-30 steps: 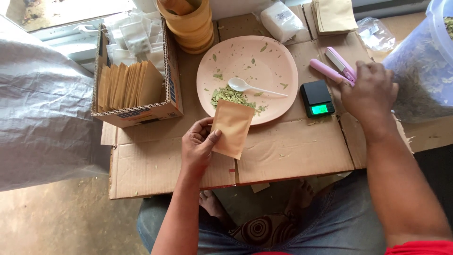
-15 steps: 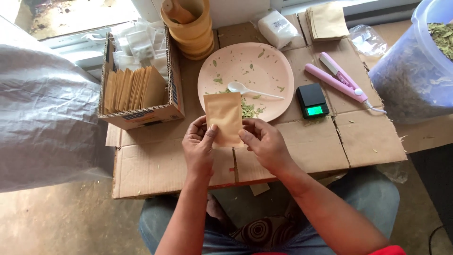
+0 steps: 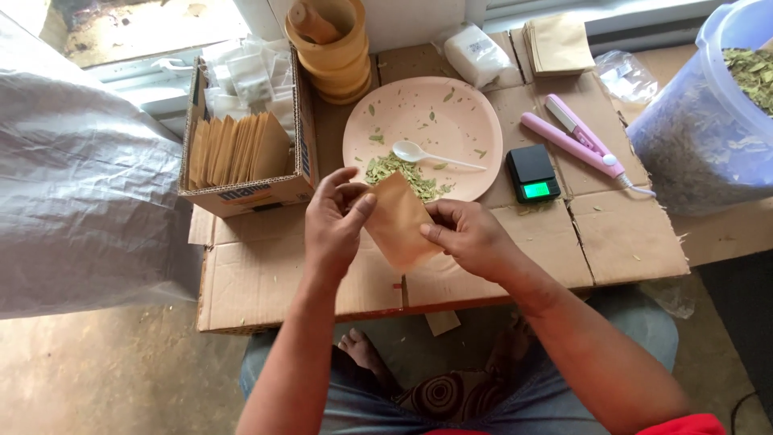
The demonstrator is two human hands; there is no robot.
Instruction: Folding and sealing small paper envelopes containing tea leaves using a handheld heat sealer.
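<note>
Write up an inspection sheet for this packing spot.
Surface: flattened cardboard, scattered leaf bits.
Job's things: brown paper pouch, tilted, held above the pink plate, which carries dried leaves and a white spoon.
Clutter: box of pouches, pocket scale, pink sealer, wooden bowls, leaf tub.
Grippers: left hand and right hand both grip the pouch.
Cables: sealer's white cord.
Surroundings: grey sack, concrete floor.

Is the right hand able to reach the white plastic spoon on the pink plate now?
Probably yes, but not freely: the right hand is pinching the brown paper pouch. The white plastic spoon lies uncovered just beyond it on the pink plate.
</note>
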